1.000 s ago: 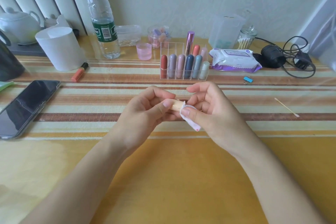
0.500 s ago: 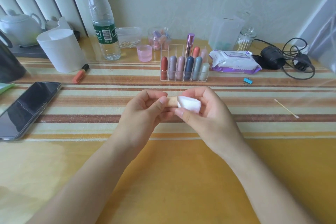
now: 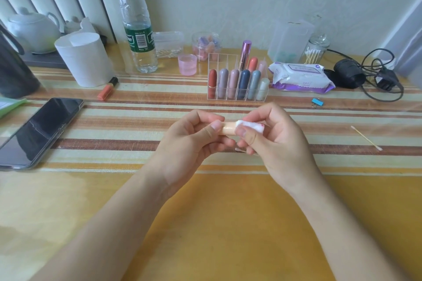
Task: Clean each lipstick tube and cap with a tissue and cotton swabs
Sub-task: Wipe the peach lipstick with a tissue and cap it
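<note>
Head view: left hand (image 3: pixel 189 141) is gripping a peach lipstick tube (image 3: pixel 229 128) sideways, just above the counter (image 3: pixel 217 223). Its fingers (image 3: pixel 211 130) are curling round the tube's left end, thumb on top. Right hand (image 3: pixel 278 141) is pinching a folded white tissue (image 3: pixel 251 126) against the tube's right end, thumb and fingers curled tight on it. Tissue is showing a small red stain at its far edge. Both hands are meeting mid-counter with the tube between them.

Behind the hands a clear organizer (image 3: pixel 237 96) is holding a front row of six capped lipsticks, with a few more behind. One cotton swab (image 3: pixel 365 138) is lying loose, well right of the right hand. Phone (image 3: pixel 38 130) is lying face up at far left. Water bottle (image 3: pixel 137 29) is standing upright at the back; wipes pack (image 3: pixel 301 77) is lying just right of the organizer.
</note>
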